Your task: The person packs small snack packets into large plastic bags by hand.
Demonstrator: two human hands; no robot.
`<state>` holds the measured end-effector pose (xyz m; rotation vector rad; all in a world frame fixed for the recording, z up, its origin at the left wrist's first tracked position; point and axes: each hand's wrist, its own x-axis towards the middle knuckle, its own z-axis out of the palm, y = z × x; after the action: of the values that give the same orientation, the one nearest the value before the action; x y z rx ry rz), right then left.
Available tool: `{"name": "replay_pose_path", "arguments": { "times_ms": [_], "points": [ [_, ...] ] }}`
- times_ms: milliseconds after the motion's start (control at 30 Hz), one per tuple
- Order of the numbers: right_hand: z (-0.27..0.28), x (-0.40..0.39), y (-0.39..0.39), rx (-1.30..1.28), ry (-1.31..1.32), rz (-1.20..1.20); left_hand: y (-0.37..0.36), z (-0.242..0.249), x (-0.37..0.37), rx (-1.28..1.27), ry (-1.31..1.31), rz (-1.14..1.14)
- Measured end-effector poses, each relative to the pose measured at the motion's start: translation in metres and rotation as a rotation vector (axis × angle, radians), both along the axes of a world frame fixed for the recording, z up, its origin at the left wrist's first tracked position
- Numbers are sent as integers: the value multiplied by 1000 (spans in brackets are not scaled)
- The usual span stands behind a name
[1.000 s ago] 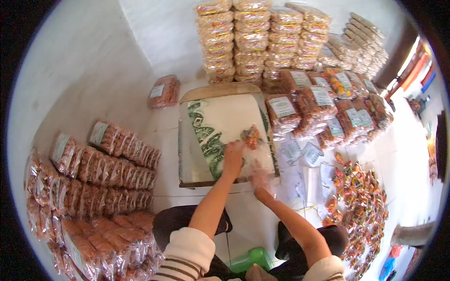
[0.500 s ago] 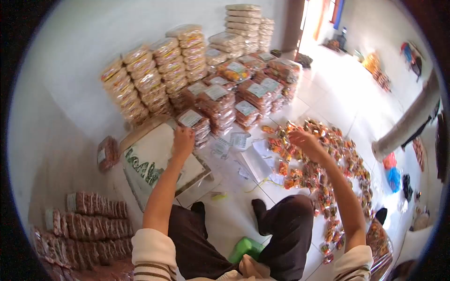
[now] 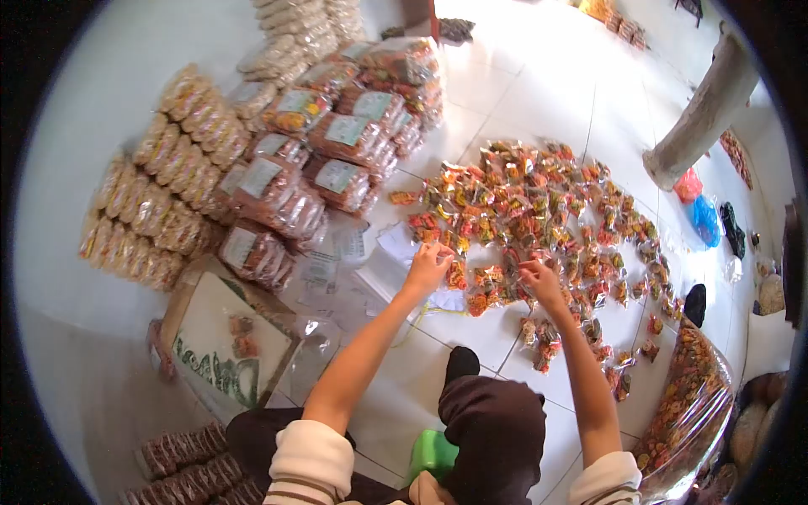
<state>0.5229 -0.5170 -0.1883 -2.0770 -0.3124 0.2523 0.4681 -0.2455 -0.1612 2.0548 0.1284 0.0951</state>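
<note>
Small, glossy, clear packets (image 3: 534,220) show orange-red contents. Left hand (image 3: 430,268) and right hand (image 3: 542,279) are at them; grasp of either undetermined.

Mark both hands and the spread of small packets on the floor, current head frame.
Left hand (image 3: 431,268): head view, back of the hand.
Right hand (image 3: 544,280): head view, back of the hand.
Small packets (image 3: 537,217): head view, near the spread's middle.
</note>
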Motion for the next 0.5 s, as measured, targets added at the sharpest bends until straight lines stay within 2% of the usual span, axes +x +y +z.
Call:
{"name": "replay_pose_path", "arguments": {
  "times_ms": [33, 100, 167, 200, 267, 300, 367, 433, 467, 500],
  "points": [
    [-14, -6, 8, -46, 41, -34, -8, -18, 3, -10, 26, -7],
    [-42, -10, 24, -103, 105, -67, -22, -54, 9, 127, 117, 122],
    [-74, -12, 41, -229, -192, 38, -28, -102, 12, 216, 167, 154],
    [-83, -12, 49, -234, -172, 42, -32, -118, 12, 233, 182, 224],
    [-95, -12, 68, -338, -349, 87, -38, -135, 14, 252, 215, 293],
    [-100, -12, 73, -340, -333, 92, -42, -138, 15, 266, 261, 307],
    [-109, -9, 85, -625, -424, 105, -46, -140, 17, 282, 318, 323],
    [-119, -1, 89, -650, -479, 88, -49, -148, 18, 346, 237, 313],
    [-122, 5, 88, -617, -429, 112, -50, -150, 20, 195, 279, 352],
    [-119, 7, 88, -583, -380, 134, -51, -150, 21, 197, 284, 352]
  ]
}}
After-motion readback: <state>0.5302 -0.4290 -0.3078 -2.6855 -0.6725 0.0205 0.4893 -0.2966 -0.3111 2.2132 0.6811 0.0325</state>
